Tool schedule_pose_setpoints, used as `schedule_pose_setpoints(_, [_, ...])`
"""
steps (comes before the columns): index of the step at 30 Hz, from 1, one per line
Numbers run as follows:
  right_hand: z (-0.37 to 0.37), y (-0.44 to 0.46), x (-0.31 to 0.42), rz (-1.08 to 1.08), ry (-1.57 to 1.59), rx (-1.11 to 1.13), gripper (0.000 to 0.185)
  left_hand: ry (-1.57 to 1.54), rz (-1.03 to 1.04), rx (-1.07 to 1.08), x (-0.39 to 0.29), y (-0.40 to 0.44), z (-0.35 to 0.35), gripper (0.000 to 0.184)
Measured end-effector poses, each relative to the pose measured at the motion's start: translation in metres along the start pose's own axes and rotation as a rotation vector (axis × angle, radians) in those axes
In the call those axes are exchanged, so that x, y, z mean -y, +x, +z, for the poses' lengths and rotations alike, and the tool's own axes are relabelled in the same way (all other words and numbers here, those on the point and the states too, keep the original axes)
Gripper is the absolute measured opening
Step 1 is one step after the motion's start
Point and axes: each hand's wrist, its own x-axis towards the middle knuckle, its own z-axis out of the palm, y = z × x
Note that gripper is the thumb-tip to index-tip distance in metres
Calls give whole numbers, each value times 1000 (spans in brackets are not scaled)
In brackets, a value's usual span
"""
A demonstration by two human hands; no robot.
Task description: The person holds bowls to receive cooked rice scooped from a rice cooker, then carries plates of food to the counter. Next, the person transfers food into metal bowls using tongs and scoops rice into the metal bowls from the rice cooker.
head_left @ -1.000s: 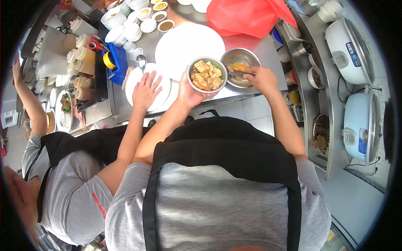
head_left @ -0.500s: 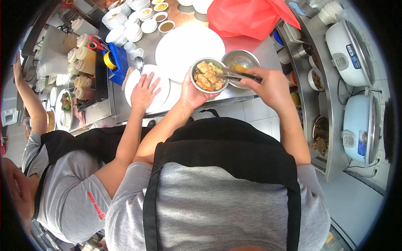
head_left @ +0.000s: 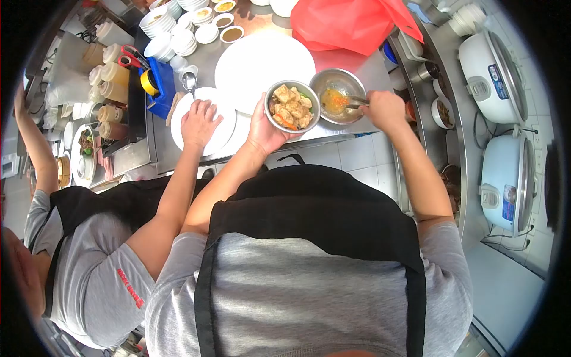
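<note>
My left hand [head_left: 266, 130] is wrapped round a small metal bowl [head_left: 292, 106] filled with tofu-like chunks and bits of orange and green. Beside it on the right stands a wider metal bowl [head_left: 329, 76] with a little yellow-orange food and liquid at the bottom. My right hand [head_left: 383, 109] is closed round a dark-handled metal utensil [head_left: 355, 102], its end over the wider bowl. Behind the filled bowl lies a large white plate [head_left: 262, 65]. A co-worker's hand [head_left: 200, 124] rests on a smaller white plate [head_left: 220, 134] to the left.
Small sauce bowls [head_left: 232, 34] and stacked white bowls [head_left: 159, 46] stand at the back. A red bag [head_left: 345, 27] lies at the back right. A blue holder [head_left: 161, 95] and squeeze bottles [head_left: 114, 74] are on the left. Rice cookers [head_left: 502, 175] stand far right.
The utensil in my right hand went from the wider bowl to the filled bowl, then back right over the wider bowl. The co-worker's fingers have drawn in slightly.
</note>
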Motion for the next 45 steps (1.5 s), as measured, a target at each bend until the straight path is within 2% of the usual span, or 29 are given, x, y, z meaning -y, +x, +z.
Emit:
schedule_pose_setpoints(8, [22, 3, 4, 13, 110, -5, 28, 48, 33, -45, 2, 1, 6, 69])
schedule_pose_setpoints(14, [52, 17, -30, -6, 574, 87, 27, 58, 40, -20, 2, 3, -1, 70])
schedule_pose_setpoints(20, [-22, -26, -41, 76, 1050, 37, 25, 7, 55, 13, 1, 7, 2, 67])
schedule_pose_setpoints(24, [-65, -54, -12, -45, 1102, -53, 25, -21, 26, 49, 4, 12, 8, 67])
schedule_pose_setpoints(26, [-71, -56, 7, -170, 1123, -85, 27, -23, 12, 63, 7, 14, 11, 67])
schedule_pose_setpoints(27, [-52, -48, 12, -296, 1029, -193, 25, -21, 8, 72, 9, 14, 12, 68])
schedule_pose_setpoints(29, [-54, -49, 28, -309, 782, -194, 28, -11, 13, 110, 12, 17, 12, 69])
schedule_pose_setpoints(32, [-76, -64, 31, -209, 713, -178, 26, -8, 3, 108, 12, 17, 16, 70])
schedule_pose_setpoints(36, [-65, -63, 41, -362, 479, -333, 22, 9, 4, 64, 19, 15, 19, 72])
schedule_pose_setpoints(39, [-72, -73, 39, -384, 518, -401, 20, 23, 33, 41, 22, 16, 20, 72])
schedule_pose_setpoints(42, [-63, -79, 39, -499, 497, -319, 25, 9, 54, 27, 29, 13, 20, 72])
schedule_pose_setpoints(45, [-56, -78, 34, -511, 552, -318, 24, 16, 83, 22, 34, 7, 26, 70])
